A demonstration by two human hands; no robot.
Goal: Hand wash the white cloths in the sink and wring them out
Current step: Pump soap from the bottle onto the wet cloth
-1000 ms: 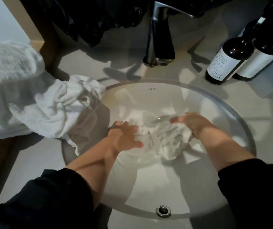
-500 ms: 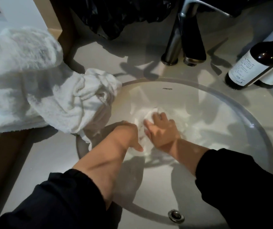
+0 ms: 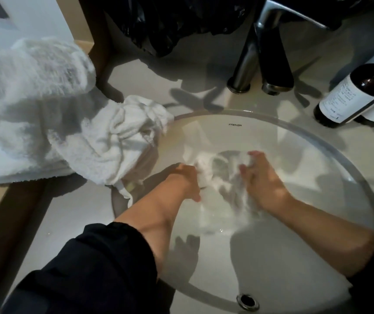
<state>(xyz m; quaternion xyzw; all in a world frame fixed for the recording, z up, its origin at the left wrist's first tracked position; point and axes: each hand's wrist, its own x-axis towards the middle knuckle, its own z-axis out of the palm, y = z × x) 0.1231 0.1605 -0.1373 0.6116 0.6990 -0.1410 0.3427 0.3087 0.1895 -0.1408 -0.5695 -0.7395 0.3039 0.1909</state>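
here the white cloth [image 3: 224, 177] lies bunched between left hand [image 3: 187, 180] and right hand [image 3: 262, 177], both gripping it

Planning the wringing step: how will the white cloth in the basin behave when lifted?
Probably floppy: the white cloth bunches in folds between the left hand and right hand. Likely heavy for its size and dripping, since it looks soaked.

Pale countertop [image 3: 68, 218], hard shadows; chrome faucet [image 3: 245, 64] at back; dark bottles [image 3: 358, 94] right; black bag [image 3: 170, 21] behind.
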